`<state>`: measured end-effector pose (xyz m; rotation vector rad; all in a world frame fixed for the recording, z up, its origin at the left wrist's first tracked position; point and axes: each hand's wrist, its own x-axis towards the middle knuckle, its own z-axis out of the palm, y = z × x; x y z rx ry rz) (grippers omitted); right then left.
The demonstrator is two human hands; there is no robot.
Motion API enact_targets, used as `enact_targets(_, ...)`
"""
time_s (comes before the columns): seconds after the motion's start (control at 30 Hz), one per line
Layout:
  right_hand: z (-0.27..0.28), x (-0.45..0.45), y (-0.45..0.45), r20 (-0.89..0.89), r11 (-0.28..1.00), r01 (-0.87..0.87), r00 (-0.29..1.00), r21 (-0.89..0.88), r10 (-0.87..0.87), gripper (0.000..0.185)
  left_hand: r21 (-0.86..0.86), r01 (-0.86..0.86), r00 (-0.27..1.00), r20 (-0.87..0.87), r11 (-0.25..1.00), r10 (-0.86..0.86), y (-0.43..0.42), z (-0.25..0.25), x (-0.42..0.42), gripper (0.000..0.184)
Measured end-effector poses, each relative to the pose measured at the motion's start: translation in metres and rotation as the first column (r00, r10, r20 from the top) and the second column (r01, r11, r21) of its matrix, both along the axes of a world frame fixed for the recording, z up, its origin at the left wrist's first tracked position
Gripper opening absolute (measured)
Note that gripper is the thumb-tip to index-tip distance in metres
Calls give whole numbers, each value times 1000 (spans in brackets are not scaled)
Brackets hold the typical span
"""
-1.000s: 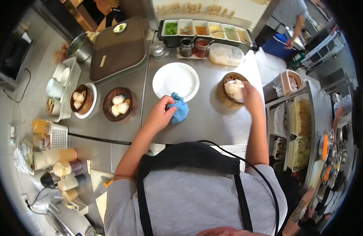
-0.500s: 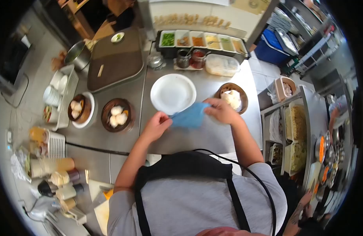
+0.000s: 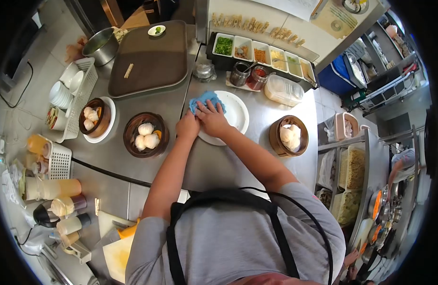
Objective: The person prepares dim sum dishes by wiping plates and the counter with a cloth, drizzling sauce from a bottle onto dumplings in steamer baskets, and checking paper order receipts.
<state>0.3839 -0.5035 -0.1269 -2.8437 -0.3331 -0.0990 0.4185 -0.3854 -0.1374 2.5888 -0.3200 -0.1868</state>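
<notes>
A white plate (image 3: 237, 114) lies on the steel counter in front of me. My right hand (image 3: 213, 119) presses a crumpled blue cloth (image 3: 198, 100) onto the plate's left rim, its fingers bent over the cloth. Right beside it, my left hand (image 3: 187, 125) is closed at the plate's left edge; its fingertips are partly hidden. A bamboo steamer (image 3: 274, 137) with pale dumplings (image 3: 290, 137) stands to the right. On the left is a second steamer (image 3: 129, 148) of dumplings, and beyond it a third steamer (image 3: 103, 124) sits on another white plate (image 3: 111, 118).
A brown tray (image 3: 152, 59) lies at the back left, near a metal pot (image 3: 100, 46). Topping containers (image 3: 260, 54), two sauce jars (image 3: 258, 78) and a lidded plastic box (image 3: 283, 90) line the back. White bowls (image 3: 61, 96) and squeeze bottles (image 3: 69, 206) stand at left.
Both hands have moved up and left, from spreading the cloth before the plate to the plate's left rim. The cloth is now bunched under my right hand. The view has shifted slightly.
</notes>
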Motion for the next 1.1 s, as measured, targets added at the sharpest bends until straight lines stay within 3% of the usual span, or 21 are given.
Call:
enact_targets(0.07, 2, 7, -11, -2, 995, -46, 999, -87, 46, 43, 3, -8, 1000, 20, 1000, 8, 2, 0, 4, 36)
enact_targets(0.17, 13, 23, -37, -10, 948, 87, 995, -305, -94, 43, -15, -18, 995, 96, 1000, 20, 2, -1, 1, 39)
enact_targets(0.27, 1, 11, -68, 94, 926, 261, 965, -274, -244, 39, -40, -46, 992, 113, 998, 51, -1, -6, 2, 40)
enact_targets(0.37, 17, -33, -66, -78, 856, 500, 856, -133, -512, 38, -11, -101, 994, 45, 995, 101, -5, 3, -1, 39)
enact_targets(0.47, 4, -48, -76, 5, 831, 556, 831, 4, -556, 35, -40, -98, 987, -132, 994, 92, -1, 14, -28, 37)
enact_targets(0.5, 5, -46, -84, -43, 832, 545, 838, 104, -544, 29, -244, -166, 945, -315, 956, 84, 3, 8, -30, 38)
enact_targets(0.57, 12, -44, -95, -122, 852, 464, 886, 244, -447, 27, -541, -381, 777, -627, 750, -57, 17, -10, -35, 39)
enact_targets(0.6, 13, -46, -97, -157, 852, 423, 906, 309, -393, 26, -640, -473, 705, -687, 606, -175, 19, -6, -35, 39)
enact_targets(0.63, 13, -46, -94, -117, 852, 347, 937, 392, -329, 25, -698, -567, 637, -708, 438, -305, 19, -1, -29, 40)
enact_targets(0.67, 15, -45, -91, -20, 895, 260, 962, 363, -272, 25, -711, -655, 578, -689, 254, -438, 19, 4, -26, 40)
enact_targets(0.73, 22, -45, -82, 163, 957, 85, 977, 278, -134, 24, -709, -620, 630, -705, 336, -325, 22, 28, -34, 39)
enact_targets(0.83, 23, -46, -75, 319, 995, 92, 942, 42, -101, 23, -762, -511, 756, -619, 397, -215, 27, 20, -35, 38)
enact_targets(0.93, 24, -70, -65, 112, 955, 266, 961, -130, -253, 26, -794, -490, 813, -565, 360, -140, 26, 20, -35, 37)
enact_targets(1.03, 26, -116, -44, -180, 946, 310, 929, -96, -322, 31, -819, -483, 848, -526, 310, -68, 26, 9, -39, 35)
enact_targets(1.1, 28, -123, -52, -335, 925, 214, 937, 314, -103, 35, -833, -467, 865, -500, 296, -43, 27, 7, -42, 35)
